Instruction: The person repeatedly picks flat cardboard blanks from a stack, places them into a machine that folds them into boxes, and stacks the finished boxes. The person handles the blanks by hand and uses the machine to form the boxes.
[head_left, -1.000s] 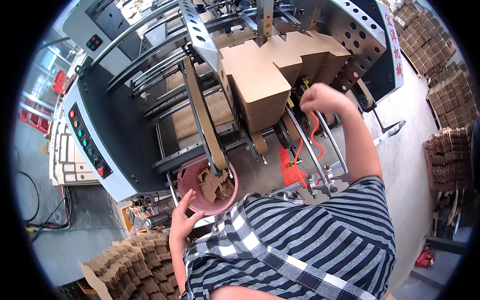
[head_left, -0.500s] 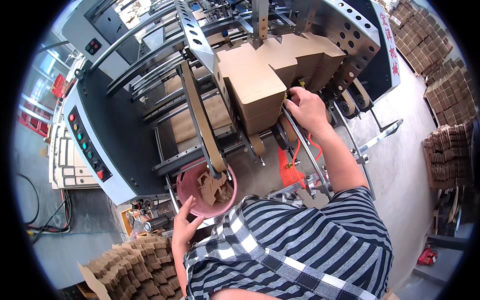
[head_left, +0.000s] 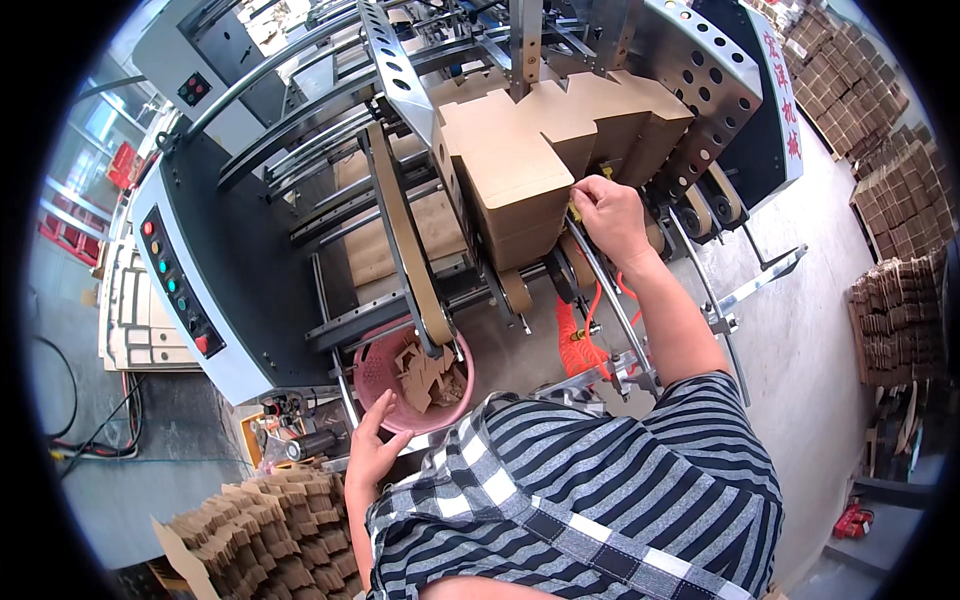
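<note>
Right hand [head_left: 608, 215] pinches closed at the loaded cardboard blank stack [head_left: 520, 175]; left hand [head_left: 372, 455], fingers spread, steadies the part-filled pink scrap basket [head_left: 372, 372].

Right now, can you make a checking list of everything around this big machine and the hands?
Surface: grey machine bed with rails and belts.
Job's things: brown cardboard stack loaded in the machine.
Clutter: pink basket of cardboard scraps; folded blanks pile.
Hands: right hand at the stack's edge; left hand on the basket rim.
Cables: orange coiled hose; black cables on floor.
Surroundings: stacked cardboard at right.
</note>
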